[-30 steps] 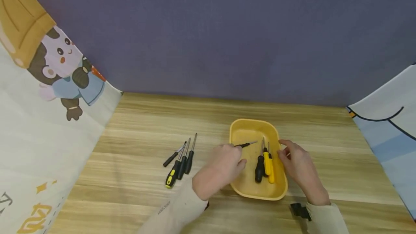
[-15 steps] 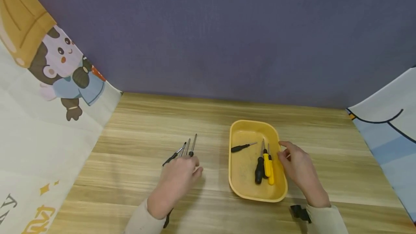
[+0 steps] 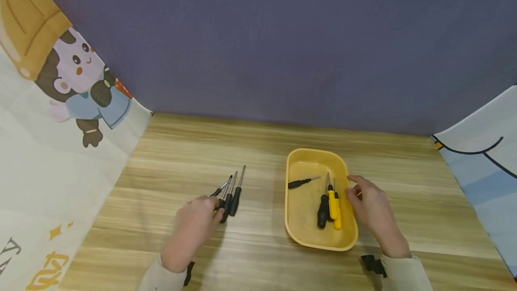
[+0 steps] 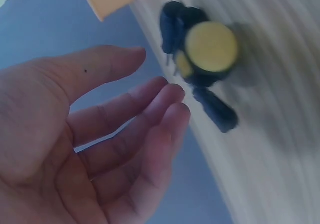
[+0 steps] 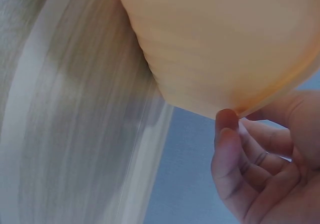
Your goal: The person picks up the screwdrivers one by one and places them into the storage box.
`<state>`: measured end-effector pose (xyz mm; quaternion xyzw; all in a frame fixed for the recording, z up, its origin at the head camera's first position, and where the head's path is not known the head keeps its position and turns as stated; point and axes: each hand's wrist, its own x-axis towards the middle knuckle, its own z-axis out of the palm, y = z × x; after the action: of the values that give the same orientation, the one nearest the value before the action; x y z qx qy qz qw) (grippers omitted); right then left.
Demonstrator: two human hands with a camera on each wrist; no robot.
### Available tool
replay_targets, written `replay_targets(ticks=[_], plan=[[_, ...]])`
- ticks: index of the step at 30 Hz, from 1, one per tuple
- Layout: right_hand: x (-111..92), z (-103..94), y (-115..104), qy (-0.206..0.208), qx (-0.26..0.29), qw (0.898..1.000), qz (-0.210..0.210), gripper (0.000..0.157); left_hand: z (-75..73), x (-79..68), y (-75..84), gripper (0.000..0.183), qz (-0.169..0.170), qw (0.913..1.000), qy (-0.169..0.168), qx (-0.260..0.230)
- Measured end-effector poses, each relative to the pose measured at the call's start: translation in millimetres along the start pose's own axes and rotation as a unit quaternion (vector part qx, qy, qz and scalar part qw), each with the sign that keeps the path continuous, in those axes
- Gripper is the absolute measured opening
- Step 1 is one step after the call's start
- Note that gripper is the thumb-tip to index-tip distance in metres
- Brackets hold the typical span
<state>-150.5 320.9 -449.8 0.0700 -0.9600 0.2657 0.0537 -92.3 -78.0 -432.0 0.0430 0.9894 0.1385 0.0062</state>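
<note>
My left hand [image 3: 195,221] is over the handle of a black and yellow screwdriver [image 4: 210,48]. The left wrist view has its thumb and fingers apart, with a gap before the round yellow handle end. Beside this screwdriver lie two black-handled screwdrivers [image 3: 236,201] and a smaller screwdriver [image 3: 216,192], partly hidden by the hand in the head view. My right hand [image 3: 373,210] pinches the right rim of a yellow plastic basin [image 5: 215,48]. Inside the basin are a small black screwdriver [image 3: 299,183], a larger black-handled one [image 3: 322,210] and two yellow-handled ones [image 3: 337,219].
The wooden tabletop [image 3: 258,255] carries everything. A dark blue-grey backdrop [image 3: 282,48] stands along its far edge. Printed cloths hang at the left [image 3: 52,169] and right [image 3: 484,183]. Black straps [image 3: 373,264] show at the wrists.
My left hand has moved left from the basin to the loose screwdrivers, leaving the small black screwdriver inside the basin. My right hand stays at the rim.
</note>
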Motion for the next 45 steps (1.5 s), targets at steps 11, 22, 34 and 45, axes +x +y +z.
replay_targets(ticks=[11,22,34,45], plan=[[1,1.0,1,0.004,0.0,1.0,-0.008,0.035,6.5,10.5,-12.2,0.029,-0.032,0.9978,-0.056,-0.013],[-1,2.1,2,0.008,-0.002,1.0,-0.007,0.034,9.0,18.4,-15.5,0.04,-0.027,0.9946,-0.08,-0.061],[1,3.1,3,0.015,-0.004,1.0,-0.014,0.034,7.7,20.9,-14.4,0.045,-0.038,0.9927,-0.075,-0.086],[1,2.2,1,0.004,0.0,1.0,-0.004,0.035,-8.8,36.8,8.8,0.045,-0.005,0.9942,-0.057,-0.091]])
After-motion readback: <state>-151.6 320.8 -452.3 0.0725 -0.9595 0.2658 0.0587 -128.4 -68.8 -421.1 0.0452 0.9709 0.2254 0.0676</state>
